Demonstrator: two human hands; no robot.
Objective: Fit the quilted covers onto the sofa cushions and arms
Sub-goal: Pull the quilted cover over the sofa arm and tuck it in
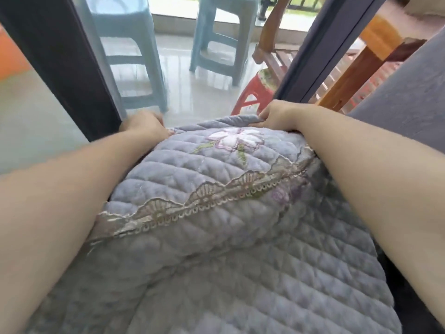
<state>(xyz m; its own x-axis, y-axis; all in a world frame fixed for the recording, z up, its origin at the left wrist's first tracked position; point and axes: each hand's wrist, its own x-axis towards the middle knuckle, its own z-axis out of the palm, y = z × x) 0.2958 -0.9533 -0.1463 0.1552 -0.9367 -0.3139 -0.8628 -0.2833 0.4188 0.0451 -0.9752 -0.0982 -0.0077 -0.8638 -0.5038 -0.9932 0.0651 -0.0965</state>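
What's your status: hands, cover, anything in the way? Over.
Right hand grips far edge of quilted cover; left hand at far left corner, grip blurred. Cover spread, lace trim across. Nothing blocking.

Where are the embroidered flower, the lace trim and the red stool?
embroidered flower (234,139): head view, its white petals on the quilted cover (289,273).
lace trim (204,197): head view, a scallop mid-length.
red stool (255,91): head view, its red side below the seat.
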